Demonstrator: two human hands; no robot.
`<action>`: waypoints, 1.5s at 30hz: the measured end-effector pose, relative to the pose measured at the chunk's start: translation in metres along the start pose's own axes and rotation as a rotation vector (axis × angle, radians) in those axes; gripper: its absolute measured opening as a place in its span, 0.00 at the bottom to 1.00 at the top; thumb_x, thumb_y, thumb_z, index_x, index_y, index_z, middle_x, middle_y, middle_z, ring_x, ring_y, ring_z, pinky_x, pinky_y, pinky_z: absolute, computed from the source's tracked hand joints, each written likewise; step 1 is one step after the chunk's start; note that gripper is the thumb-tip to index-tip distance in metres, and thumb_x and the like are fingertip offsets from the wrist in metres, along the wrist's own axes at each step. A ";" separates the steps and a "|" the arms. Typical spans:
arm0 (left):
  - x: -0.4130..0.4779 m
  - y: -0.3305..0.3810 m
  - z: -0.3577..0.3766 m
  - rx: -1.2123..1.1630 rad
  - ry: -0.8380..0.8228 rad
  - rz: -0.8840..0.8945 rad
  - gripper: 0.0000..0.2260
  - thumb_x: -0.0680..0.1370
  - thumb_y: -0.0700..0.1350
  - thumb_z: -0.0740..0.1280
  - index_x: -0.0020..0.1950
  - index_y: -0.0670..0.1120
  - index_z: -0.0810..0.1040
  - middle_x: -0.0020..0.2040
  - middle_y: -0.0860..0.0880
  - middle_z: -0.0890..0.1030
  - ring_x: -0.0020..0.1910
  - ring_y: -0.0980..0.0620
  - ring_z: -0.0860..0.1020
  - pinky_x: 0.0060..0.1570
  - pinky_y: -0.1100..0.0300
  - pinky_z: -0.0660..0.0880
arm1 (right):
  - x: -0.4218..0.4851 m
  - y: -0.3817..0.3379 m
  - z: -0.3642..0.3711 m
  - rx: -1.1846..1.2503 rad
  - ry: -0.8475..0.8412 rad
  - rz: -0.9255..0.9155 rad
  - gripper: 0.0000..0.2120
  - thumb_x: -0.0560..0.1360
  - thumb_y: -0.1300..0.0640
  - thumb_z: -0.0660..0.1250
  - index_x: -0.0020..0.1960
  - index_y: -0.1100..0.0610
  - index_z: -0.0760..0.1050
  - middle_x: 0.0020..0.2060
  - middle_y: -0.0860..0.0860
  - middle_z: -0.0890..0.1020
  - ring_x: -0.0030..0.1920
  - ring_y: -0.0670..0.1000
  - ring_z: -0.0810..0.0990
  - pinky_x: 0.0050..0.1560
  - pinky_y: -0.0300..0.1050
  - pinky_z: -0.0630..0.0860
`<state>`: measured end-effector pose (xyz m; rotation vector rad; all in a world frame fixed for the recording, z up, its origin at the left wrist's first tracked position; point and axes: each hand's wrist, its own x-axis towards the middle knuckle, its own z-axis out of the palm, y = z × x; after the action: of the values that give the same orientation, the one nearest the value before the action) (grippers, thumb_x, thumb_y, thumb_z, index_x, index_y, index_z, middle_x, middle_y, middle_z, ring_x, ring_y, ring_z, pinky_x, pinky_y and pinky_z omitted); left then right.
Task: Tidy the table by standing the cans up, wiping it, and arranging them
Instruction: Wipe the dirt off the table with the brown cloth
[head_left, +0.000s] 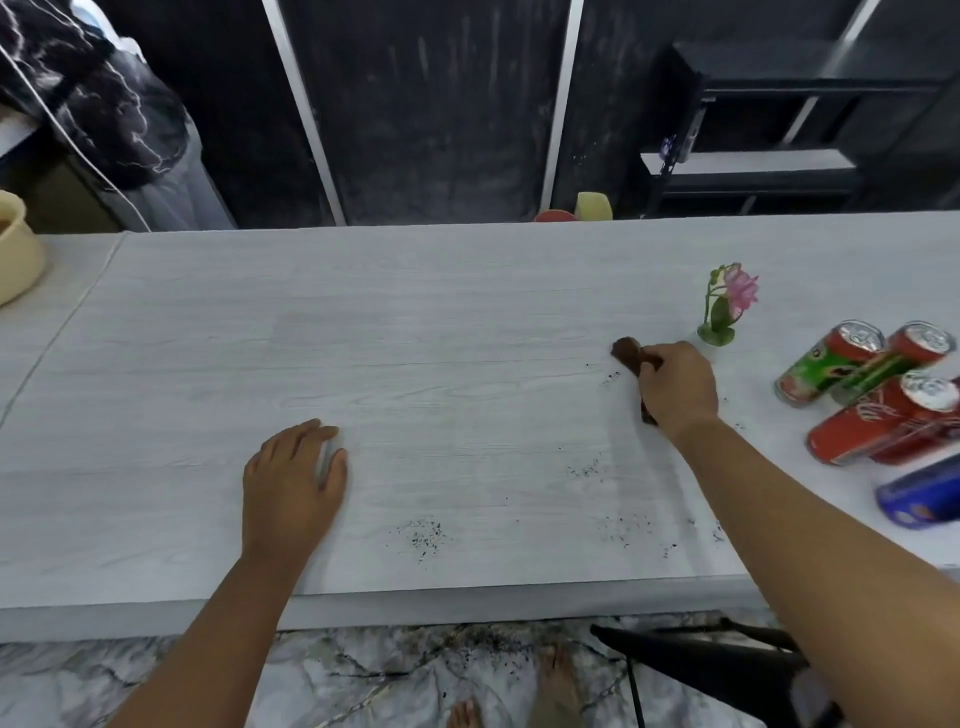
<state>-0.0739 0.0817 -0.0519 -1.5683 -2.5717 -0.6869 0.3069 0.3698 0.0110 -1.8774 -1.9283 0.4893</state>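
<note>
**Wiping with the brown cloth, cans lying at the right**

I am seeing the right hand (675, 384) clenching its fingers around a brown cloth (629, 353) and pressing it onto the white table (415, 322), just left of a small pink flower (730, 304). The left hand (293, 488) is lying flat on the tabletop with its fingers released and spread, gripping nothing, well apart from the cloth. Dark crumbs (423, 535) are sitting in scattered patches near the front edge, between the two hands. At the right end I am watching the cans (862, 384) lying on their sides, bunched together and touching: green-and-red ones behind, red ones in front, and a blue can (919, 493) nearest me, blurred.
</note>
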 end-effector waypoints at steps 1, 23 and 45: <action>0.001 0.000 0.000 0.004 0.000 -0.002 0.21 0.83 0.56 0.62 0.71 0.49 0.82 0.72 0.48 0.81 0.72 0.43 0.77 0.71 0.41 0.72 | 0.002 -0.004 0.005 -0.035 -0.008 -0.001 0.16 0.82 0.66 0.62 0.62 0.60 0.86 0.57 0.61 0.82 0.52 0.63 0.82 0.47 0.49 0.78; 0.002 -0.007 0.007 -0.011 0.026 0.019 0.21 0.84 0.58 0.61 0.70 0.50 0.82 0.71 0.49 0.82 0.70 0.43 0.78 0.68 0.40 0.75 | -0.048 0.063 -0.062 0.169 0.196 -0.031 0.16 0.82 0.61 0.67 0.66 0.51 0.86 0.54 0.51 0.85 0.52 0.51 0.82 0.55 0.46 0.80; -0.003 -0.005 0.005 -0.020 0.000 0.000 0.23 0.84 0.59 0.60 0.72 0.49 0.81 0.74 0.47 0.80 0.73 0.43 0.76 0.71 0.41 0.74 | -0.085 0.026 0.001 0.132 -0.129 -0.190 0.15 0.84 0.62 0.68 0.68 0.54 0.84 0.53 0.51 0.82 0.54 0.52 0.79 0.53 0.37 0.76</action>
<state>-0.0758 0.0792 -0.0592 -1.5739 -2.5735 -0.7154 0.3301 0.2858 -0.0070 -1.5974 -2.0772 0.6733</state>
